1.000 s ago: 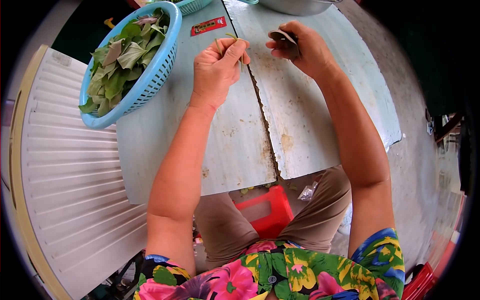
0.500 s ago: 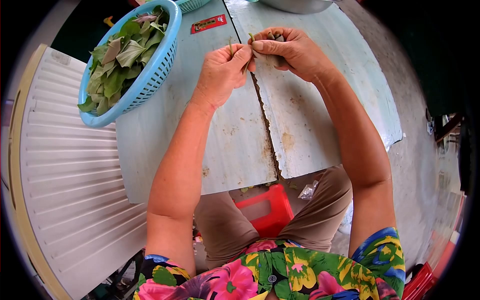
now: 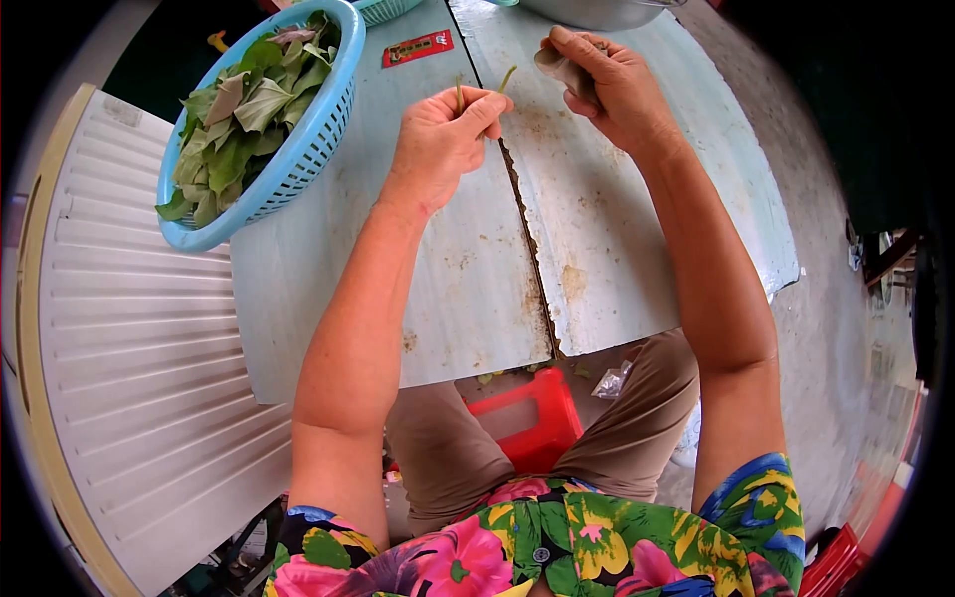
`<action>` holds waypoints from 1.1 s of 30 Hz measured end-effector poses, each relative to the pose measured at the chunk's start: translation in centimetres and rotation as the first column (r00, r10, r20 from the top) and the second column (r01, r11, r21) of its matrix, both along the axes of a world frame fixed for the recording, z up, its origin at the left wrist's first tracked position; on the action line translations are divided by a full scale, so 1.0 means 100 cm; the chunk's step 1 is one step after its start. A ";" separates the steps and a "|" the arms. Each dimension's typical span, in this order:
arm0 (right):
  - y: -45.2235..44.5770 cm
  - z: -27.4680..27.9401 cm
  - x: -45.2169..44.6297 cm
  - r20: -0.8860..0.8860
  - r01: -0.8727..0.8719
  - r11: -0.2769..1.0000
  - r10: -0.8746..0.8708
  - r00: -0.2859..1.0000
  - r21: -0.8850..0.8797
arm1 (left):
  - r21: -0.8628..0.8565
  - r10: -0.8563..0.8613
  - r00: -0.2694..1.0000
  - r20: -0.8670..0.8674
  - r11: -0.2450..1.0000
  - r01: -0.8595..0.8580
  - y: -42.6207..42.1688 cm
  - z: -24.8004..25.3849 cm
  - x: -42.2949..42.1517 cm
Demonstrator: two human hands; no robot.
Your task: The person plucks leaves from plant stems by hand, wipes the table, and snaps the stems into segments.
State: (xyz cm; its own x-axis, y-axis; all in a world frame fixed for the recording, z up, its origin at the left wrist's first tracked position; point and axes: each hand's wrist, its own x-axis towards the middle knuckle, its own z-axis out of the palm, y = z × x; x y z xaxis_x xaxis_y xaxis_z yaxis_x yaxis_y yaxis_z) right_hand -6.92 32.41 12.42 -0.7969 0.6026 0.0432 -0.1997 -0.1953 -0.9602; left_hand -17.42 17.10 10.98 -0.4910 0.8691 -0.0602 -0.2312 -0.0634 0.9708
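Note:
My left hand point(image 3: 450, 129) is closed in a pinch above the table, with thin green stems point(image 3: 508, 79) sticking up between its fingers. To its right, and apart from it, my right hand point(image 3: 625, 95) is wrapped round a folded grey-brown leaf point(image 3: 569, 73). At the upper left a blue plastic basket point(image 3: 343, 95) holds a heap of green leaves point(image 3: 236, 134), some with pale undersides.
The pale, worn table point(image 3: 448, 269) has a dark seam down its middle. A red card point(image 3: 417, 49) lies near its far side, by a metal bowl point(image 3: 597, 10). Below are a red stool point(image 3: 557, 418) and a ribbed white panel point(image 3: 159, 308) at left.
My hands came together, then parted again as my right hand moved up and right with the leaf. A stem now slants up from my left fingertips.

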 end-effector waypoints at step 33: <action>-0.123 0.138 -0.186 0.095 -0.187 0.957 0.169 0.981 0.222 | 0.269 -0.209 0.893 0.397 0.958 0.105 0.006 -0.027 -0.019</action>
State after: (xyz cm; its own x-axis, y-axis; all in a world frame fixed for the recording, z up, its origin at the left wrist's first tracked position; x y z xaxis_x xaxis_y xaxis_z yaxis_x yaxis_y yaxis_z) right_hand -25.57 20.06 26.20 -0.8965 0.4316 0.1000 -0.1086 0.0049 -0.9941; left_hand -19.33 17.69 8.25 -0.3215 0.9468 -0.0145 -0.6372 -0.2050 0.7430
